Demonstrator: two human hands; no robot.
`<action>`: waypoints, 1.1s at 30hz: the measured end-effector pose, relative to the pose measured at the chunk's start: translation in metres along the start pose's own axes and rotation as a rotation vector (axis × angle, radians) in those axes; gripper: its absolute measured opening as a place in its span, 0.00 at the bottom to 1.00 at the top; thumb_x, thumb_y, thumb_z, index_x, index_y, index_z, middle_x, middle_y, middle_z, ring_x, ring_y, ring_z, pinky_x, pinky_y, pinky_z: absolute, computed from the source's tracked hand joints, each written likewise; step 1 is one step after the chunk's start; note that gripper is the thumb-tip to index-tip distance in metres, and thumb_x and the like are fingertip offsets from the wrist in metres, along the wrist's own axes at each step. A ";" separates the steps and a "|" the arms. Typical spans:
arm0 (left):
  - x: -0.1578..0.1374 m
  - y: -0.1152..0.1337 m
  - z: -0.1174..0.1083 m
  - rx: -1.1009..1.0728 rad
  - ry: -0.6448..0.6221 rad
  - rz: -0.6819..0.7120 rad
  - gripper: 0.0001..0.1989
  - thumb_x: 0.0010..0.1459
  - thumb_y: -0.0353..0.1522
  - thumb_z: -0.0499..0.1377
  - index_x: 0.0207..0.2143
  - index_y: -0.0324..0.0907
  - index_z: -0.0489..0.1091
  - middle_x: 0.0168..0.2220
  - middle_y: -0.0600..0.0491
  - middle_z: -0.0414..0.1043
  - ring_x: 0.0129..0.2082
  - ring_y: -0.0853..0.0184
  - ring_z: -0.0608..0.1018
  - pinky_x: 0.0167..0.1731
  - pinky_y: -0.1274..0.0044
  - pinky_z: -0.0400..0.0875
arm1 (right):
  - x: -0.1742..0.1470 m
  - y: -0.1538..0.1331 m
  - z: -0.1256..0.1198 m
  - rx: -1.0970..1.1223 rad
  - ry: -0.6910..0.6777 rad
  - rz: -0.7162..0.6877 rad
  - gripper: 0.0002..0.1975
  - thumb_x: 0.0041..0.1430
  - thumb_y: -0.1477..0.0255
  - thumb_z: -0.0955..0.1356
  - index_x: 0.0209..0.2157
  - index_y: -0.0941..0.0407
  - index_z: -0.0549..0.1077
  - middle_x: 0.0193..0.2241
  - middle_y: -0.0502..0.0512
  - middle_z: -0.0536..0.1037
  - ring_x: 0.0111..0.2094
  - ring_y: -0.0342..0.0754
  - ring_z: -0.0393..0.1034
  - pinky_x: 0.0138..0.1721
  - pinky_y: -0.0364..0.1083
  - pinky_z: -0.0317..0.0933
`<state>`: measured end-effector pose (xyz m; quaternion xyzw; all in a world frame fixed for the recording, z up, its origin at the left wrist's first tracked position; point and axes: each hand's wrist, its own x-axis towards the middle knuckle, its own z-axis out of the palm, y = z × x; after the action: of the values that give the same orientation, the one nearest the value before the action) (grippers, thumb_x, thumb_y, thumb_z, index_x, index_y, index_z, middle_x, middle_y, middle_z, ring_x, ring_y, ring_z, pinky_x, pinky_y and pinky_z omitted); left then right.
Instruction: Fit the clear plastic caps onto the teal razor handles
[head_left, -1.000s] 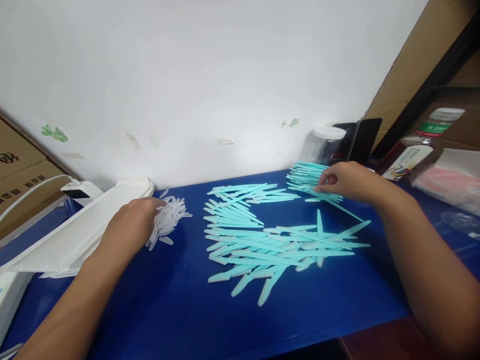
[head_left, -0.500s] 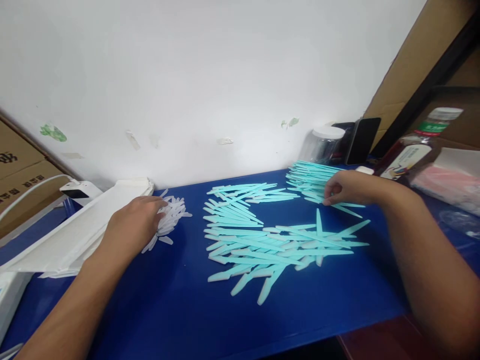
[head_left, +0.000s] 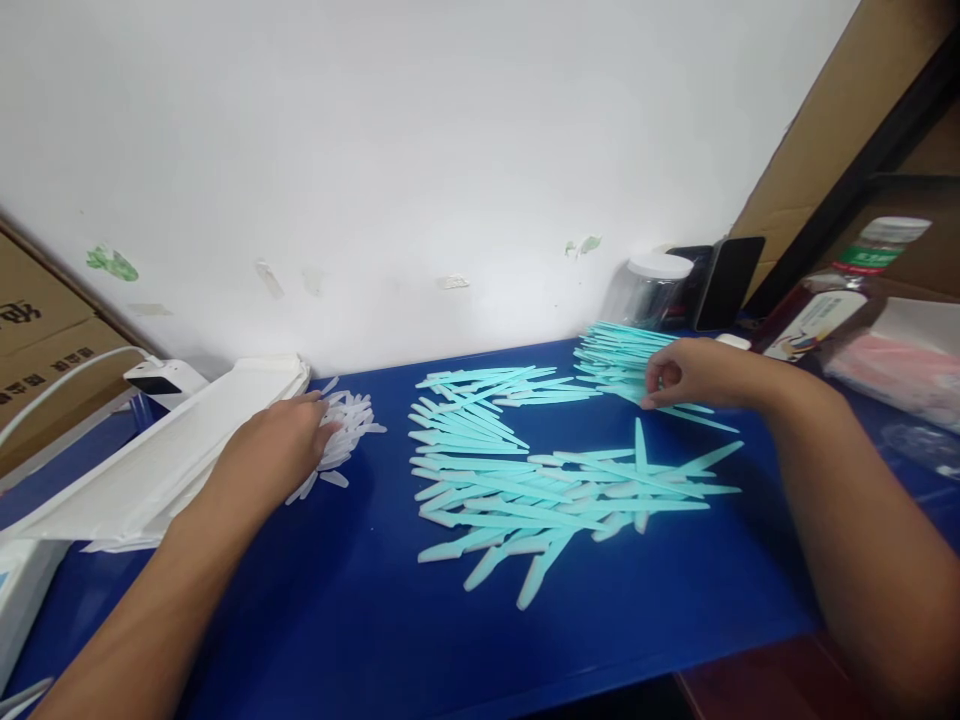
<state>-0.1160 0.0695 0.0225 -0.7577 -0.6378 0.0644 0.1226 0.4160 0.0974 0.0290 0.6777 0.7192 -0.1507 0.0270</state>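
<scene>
My left hand (head_left: 274, 445) rests at a small pile of translucent white blade caps (head_left: 345, 425). Its fingers are curled down into the pile, and whatever is between the fingertips is hidden. At the back right, my right hand (head_left: 686, 375) has thumb and forefinger pinched on a turquoise eyebrow razor (head_left: 709, 421) at the near edge of a stacked bunch of razors (head_left: 611, 345). Between the hands lie many more loose turquoise razors (head_left: 517, 490), with pale caps over the wide ends of several of them.
White paper sleeves (head_left: 202, 430) and a white device with a cable (head_left: 165, 380) lie left. A clear jar with white lid (head_left: 649, 290), dark phone-like slabs (head_left: 727, 285), a dark bottle (head_left: 817, 310) and a pink packet (head_left: 892, 355) stand right. A wall borders the blue table (head_left: 360, 600).
The razor by my right hand has shifted slightly right and its fingers have drawn a little. My left fingertips have moved slightly among the caps. The view has shifted a little.
</scene>
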 end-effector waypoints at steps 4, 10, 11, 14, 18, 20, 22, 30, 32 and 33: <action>-0.001 0.002 0.002 -0.035 0.136 0.046 0.27 0.73 0.42 0.46 0.59 0.36 0.75 0.63 0.35 0.74 0.59 0.41 0.79 0.53 0.56 0.76 | 0.001 0.002 0.001 -0.004 -0.006 0.009 0.10 0.53 0.64 0.76 0.32 0.57 0.82 0.32 0.58 0.82 0.32 0.53 0.74 0.31 0.48 0.58; -0.003 0.030 0.004 -0.336 0.371 0.331 0.20 0.74 0.43 0.54 0.54 0.40 0.78 0.53 0.42 0.82 0.55 0.49 0.81 0.55 0.59 0.76 | 0.007 -0.006 0.003 -0.014 0.070 -0.016 0.11 0.56 0.61 0.75 0.31 0.55 0.82 0.31 0.56 0.81 0.31 0.53 0.74 0.31 0.48 0.59; -0.005 0.039 0.003 -0.385 0.400 0.388 0.18 0.74 0.42 0.55 0.53 0.41 0.79 0.51 0.42 0.82 0.53 0.52 0.81 0.54 0.61 0.77 | 0.005 -0.009 0.003 0.004 0.076 -0.043 0.13 0.56 0.59 0.75 0.31 0.54 0.82 0.30 0.56 0.81 0.31 0.52 0.74 0.30 0.48 0.59; -0.017 0.071 0.000 -0.539 0.503 0.567 0.12 0.74 0.38 0.59 0.49 0.41 0.78 0.45 0.45 0.82 0.47 0.58 0.82 0.51 0.65 0.78 | -0.011 -0.020 -0.002 0.117 -0.007 -0.179 0.18 0.56 0.51 0.75 0.34 0.51 0.83 0.29 0.54 0.81 0.31 0.53 0.75 0.30 0.47 0.63; -0.039 0.104 -0.006 -0.639 0.474 0.737 0.20 0.68 0.43 0.66 0.57 0.44 0.74 0.49 0.44 0.80 0.53 0.55 0.80 0.55 0.62 0.78 | -0.036 -0.036 -0.006 0.191 -0.198 -0.347 0.19 0.52 0.54 0.78 0.44 0.44 0.84 0.41 0.52 0.85 0.42 0.56 0.79 0.38 0.48 0.73; -0.048 0.115 -0.008 -0.655 0.446 0.777 0.34 0.61 0.52 0.68 0.63 0.44 0.70 0.56 0.41 0.78 0.58 0.51 0.78 0.61 0.58 0.75 | -0.042 -0.044 -0.005 0.188 -0.230 -0.420 0.23 0.49 0.55 0.79 0.49 0.40 0.83 0.48 0.51 0.84 0.47 0.57 0.79 0.42 0.50 0.75; -0.052 0.122 -0.006 -0.675 0.420 0.821 0.44 0.56 0.58 0.69 0.65 0.44 0.67 0.59 0.39 0.76 0.61 0.48 0.76 0.64 0.56 0.73 | -0.046 -0.050 -0.001 0.192 -0.244 -0.475 0.29 0.46 0.55 0.81 0.53 0.37 0.81 0.53 0.49 0.82 0.50 0.60 0.79 0.45 0.52 0.76; -0.053 0.127 0.004 -0.658 0.308 0.838 0.42 0.60 0.56 0.68 0.67 0.40 0.66 0.63 0.36 0.72 0.66 0.45 0.72 0.65 0.54 0.71 | -0.079 -0.009 0.035 0.234 -0.133 -0.305 0.49 0.42 0.58 0.84 0.65 0.22 0.67 0.69 0.46 0.70 0.64 0.67 0.71 0.53 0.54 0.76; -0.053 0.124 0.004 -0.656 0.309 0.836 0.40 0.61 0.53 0.68 0.67 0.41 0.66 0.64 0.37 0.71 0.66 0.46 0.71 0.65 0.53 0.70 | -0.088 0.003 0.044 0.251 -0.046 -0.278 0.42 0.48 0.55 0.81 0.64 0.23 0.68 0.69 0.48 0.70 0.66 0.67 0.69 0.56 0.54 0.74; -0.053 0.122 0.003 -0.657 0.311 0.835 0.40 0.61 0.53 0.68 0.67 0.41 0.66 0.64 0.37 0.71 0.66 0.46 0.71 0.65 0.53 0.70 | -0.092 0.006 0.047 0.268 -0.019 -0.282 0.38 0.51 0.53 0.80 0.63 0.25 0.70 0.67 0.49 0.71 0.65 0.67 0.69 0.58 0.55 0.72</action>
<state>-0.0098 -0.0010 -0.0166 -0.9452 -0.2440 -0.2075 -0.0631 0.4209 -0.0028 0.0055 0.5663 0.7802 -0.2539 -0.0783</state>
